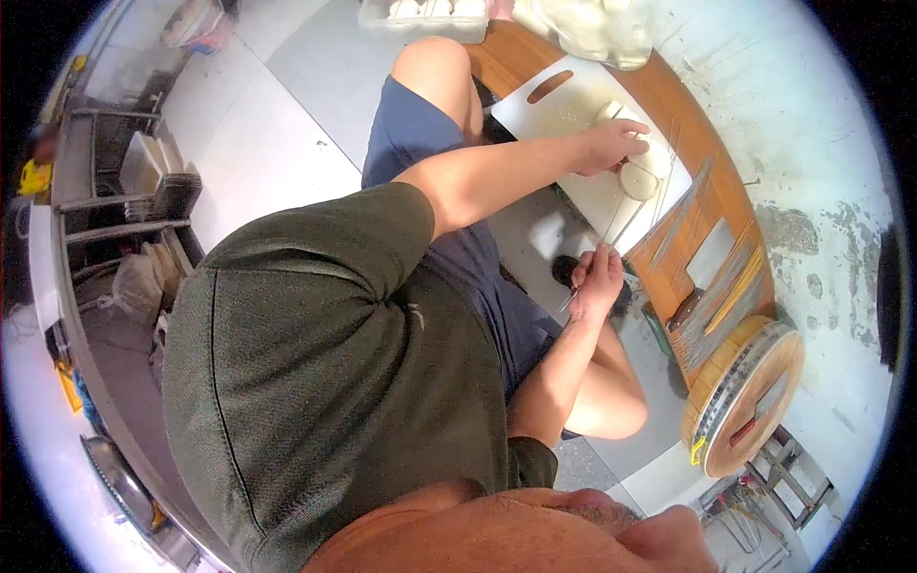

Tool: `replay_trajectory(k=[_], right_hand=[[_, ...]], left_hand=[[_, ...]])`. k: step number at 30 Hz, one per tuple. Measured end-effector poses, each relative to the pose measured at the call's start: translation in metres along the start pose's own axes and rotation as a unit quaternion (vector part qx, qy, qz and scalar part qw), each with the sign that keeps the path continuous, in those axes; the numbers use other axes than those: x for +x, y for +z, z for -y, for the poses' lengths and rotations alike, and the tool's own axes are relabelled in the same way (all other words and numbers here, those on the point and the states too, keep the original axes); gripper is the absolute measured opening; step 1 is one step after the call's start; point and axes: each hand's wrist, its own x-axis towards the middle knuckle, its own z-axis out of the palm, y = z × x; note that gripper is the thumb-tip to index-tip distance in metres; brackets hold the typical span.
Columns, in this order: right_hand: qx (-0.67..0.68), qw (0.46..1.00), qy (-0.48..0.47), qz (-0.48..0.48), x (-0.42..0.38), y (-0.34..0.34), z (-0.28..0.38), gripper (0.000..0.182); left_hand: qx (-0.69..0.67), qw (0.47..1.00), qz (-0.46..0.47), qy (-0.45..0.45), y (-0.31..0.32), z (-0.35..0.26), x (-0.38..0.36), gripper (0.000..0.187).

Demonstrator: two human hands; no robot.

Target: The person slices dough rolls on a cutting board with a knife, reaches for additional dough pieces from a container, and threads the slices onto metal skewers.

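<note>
My left hand (611, 146) is closed on a pale, round-ended piece (639, 180) over a white cutting board (535, 116). Another pale piece (611, 112) lies beside its fingers. Below, near the board's edge, my right hand (597, 277) is closed around thin sticks or skewers (623, 222); their far ends reach toward the pale piece, and whether they enter it is too small to tell. More thin skewers (680, 215) lie on the brown wooden table (731, 191) beyond the board.
A plastic bag of pale items (583, 29) and a tray of white round items (425, 11) stand at the top. Yellow sticks (735, 289) lie among metal ones on the table's right. A round wooden drum-like object (750, 396) stands lower right. Shelves (115, 229) line the left.
</note>
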Motion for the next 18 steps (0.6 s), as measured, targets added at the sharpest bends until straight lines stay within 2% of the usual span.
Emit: replay_trajectory(k=[3, 6, 9, 18], right_hand=[[0.002, 1.0, 0.009, -0.001, -0.001, 0.0, 0.001, 0.015], [-0.001, 1.0, 0.006, -0.011, -0.002, 0.001, -0.001, 0.015], [0.008, 1.0, -0.002, 0.013, -0.001, -0.001, -0.002, 0.015], [0.009, 1.0, 0.02, -0.014, 0.002, -0.001, 0.001, 0.015]], left_hand=[[-0.05, 0.998, 0.017, -0.036, -0.001, 0.0, 0.005, 0.042], [-0.054, 0.998, 0.018, -0.031, -0.008, 0.012, 0.015, 0.039], [-0.046, 0.998, -0.019, -0.037, -0.004, 0.011, 0.009, 0.036], [-0.004, 0.999, -0.013, -0.047, 0.001, 0.016, -0.003, 0.038]])
